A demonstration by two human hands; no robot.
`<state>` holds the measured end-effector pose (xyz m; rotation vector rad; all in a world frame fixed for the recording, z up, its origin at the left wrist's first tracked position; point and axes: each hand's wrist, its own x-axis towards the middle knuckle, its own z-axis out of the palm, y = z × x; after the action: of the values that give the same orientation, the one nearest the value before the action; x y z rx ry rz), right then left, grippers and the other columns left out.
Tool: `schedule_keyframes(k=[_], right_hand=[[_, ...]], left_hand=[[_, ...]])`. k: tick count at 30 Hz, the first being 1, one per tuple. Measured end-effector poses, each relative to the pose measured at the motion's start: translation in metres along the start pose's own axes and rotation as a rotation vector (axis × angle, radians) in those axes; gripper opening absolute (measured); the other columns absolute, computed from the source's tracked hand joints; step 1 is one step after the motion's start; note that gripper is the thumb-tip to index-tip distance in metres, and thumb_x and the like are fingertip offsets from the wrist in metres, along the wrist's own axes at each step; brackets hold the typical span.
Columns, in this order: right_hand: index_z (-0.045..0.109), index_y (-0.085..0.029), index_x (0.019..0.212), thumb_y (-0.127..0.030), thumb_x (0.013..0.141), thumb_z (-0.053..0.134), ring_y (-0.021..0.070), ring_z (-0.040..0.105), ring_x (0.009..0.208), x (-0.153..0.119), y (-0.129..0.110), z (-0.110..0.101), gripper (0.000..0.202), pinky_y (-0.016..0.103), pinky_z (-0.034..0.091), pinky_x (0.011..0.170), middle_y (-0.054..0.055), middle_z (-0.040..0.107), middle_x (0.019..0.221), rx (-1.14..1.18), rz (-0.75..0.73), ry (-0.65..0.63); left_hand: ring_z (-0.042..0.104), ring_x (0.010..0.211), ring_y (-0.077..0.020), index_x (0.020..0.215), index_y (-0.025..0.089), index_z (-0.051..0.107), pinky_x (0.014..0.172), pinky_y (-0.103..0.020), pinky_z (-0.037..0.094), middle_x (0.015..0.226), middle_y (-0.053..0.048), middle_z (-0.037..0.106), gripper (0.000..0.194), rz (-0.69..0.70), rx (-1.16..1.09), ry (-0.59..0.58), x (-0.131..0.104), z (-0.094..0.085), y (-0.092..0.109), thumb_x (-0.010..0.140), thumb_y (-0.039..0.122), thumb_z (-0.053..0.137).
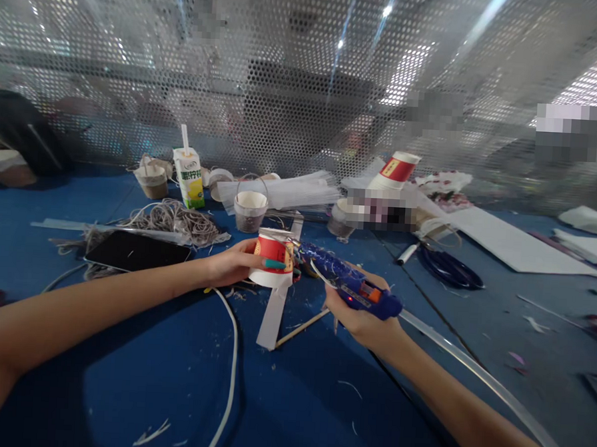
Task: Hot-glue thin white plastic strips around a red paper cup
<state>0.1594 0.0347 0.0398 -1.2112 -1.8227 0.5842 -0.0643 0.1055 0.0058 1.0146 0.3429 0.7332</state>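
In my left hand (231, 265) is a red and white paper cup (272, 250), tilted on its side, with my fingers wrapped round it. A white paper strip (272, 315) hangs or lies just below the cup; whether it is joined to it I cannot tell. My right hand (366, 320) grips a blue hot glue gun (345, 279) with a small red light lit. Its nozzle meets the cup's right edge, touching or very close. A long clear glue stick (471, 366) runs out of the gun's back. Beneath both hands lies a thin wooden stick (300, 329).
Behind my hands stand a small wrapped bucket (250, 211), a drink carton (189, 178) and a stack of red cups (395, 172). Grey cord (178, 220) and a black phone (137, 251) lie left. To the right are blue-handled scissors (449, 268) and white board (520, 242). A white cable (231, 367) crosses the front.
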Motion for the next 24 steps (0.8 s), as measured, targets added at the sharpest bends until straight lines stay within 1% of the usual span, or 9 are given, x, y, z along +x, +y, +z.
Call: schedule_keyframes(k=[4,7,9,13,15,19,24], right_hand=[[0.04,-0.021,0.062,-0.022,0.075,0.053,0.0086,0.038,0.045,0.0,0.001,0.002,0.019,0.023,0.035,0.042,-0.005,0.039,0.054,0.026,0.003,-0.011],[0.039,-0.022,0.06,-0.022,0.073,0.055,0.008,0.036,0.044,0.0,-0.003,0.003,0.02,0.023,0.032,0.041,-0.006,0.037,0.053,0.003,-0.028,0.0],[0.038,-0.022,0.058,-0.02,0.071,0.056,0.0079,0.035,0.043,0.001,-0.006,0.002,0.022,0.023,0.032,0.041,-0.006,0.037,0.051,-0.032,-0.059,0.003],[0.039,-0.022,0.058,-0.02,0.071,0.055,0.0082,0.038,0.043,0.001,-0.009,0.001,0.021,0.023,0.033,0.041,-0.006,0.039,0.05,-0.061,-0.087,0.001],[0.039,-0.022,0.057,-0.019,0.071,0.055,0.0081,0.038,0.043,0.001,-0.009,0.001,0.021,0.023,0.033,0.041,-0.006,0.04,0.05,-0.07,-0.092,-0.002],[0.039,-0.022,0.057,-0.02,0.071,0.055,0.0085,0.04,0.042,0.0,-0.009,0.0,0.021,0.023,0.034,0.041,-0.006,0.042,0.05,-0.074,-0.09,-0.014],[0.04,-0.022,0.057,-0.02,0.071,0.054,0.0086,0.039,0.043,0.0,-0.009,0.0,0.02,0.024,0.033,0.042,-0.005,0.041,0.05,-0.087,-0.095,-0.013]], left_hand=[[0.067,0.086,-0.0219,0.098,0.011,0.066,0.087,-0.036,0.046,0.092,-0.01,0.071,0.044,0.007,0.01,-0.029,-0.001,0.002,0.001,0.057,0.02,0.078],[0.067,0.085,-0.021,0.097,0.011,0.065,0.085,-0.035,0.047,0.091,-0.009,0.071,0.043,0.005,0.007,-0.053,-0.002,0.004,0.002,0.057,0.021,0.079],[0.066,0.082,-0.0196,0.097,0.011,0.065,0.082,-0.033,0.048,0.09,-0.008,0.07,0.045,0.0,0.016,-0.03,-0.002,0.005,0.002,0.056,0.023,0.081],[0.066,0.08,-0.0185,0.097,0.012,0.065,0.08,-0.032,0.049,0.088,-0.008,0.07,0.052,-0.004,0.048,0.005,-0.002,0.004,0.002,0.051,0.027,0.086],[0.066,0.078,-0.018,0.095,0.012,0.066,0.079,-0.031,0.049,0.087,-0.007,0.07,0.05,-0.008,0.066,0.006,-0.002,0.003,0.001,0.051,0.026,0.086],[0.066,0.078,-0.0183,0.093,0.012,0.066,0.08,-0.032,0.049,0.087,-0.008,0.071,0.043,-0.013,0.095,-0.017,-0.002,0.0,0.001,0.055,0.023,0.083],[0.066,0.078,-0.0182,0.096,0.011,0.065,0.079,-0.031,0.05,0.089,-0.009,0.07,0.049,-0.015,0.112,0.005,-0.002,-0.001,0.0,0.053,0.025,0.085]])
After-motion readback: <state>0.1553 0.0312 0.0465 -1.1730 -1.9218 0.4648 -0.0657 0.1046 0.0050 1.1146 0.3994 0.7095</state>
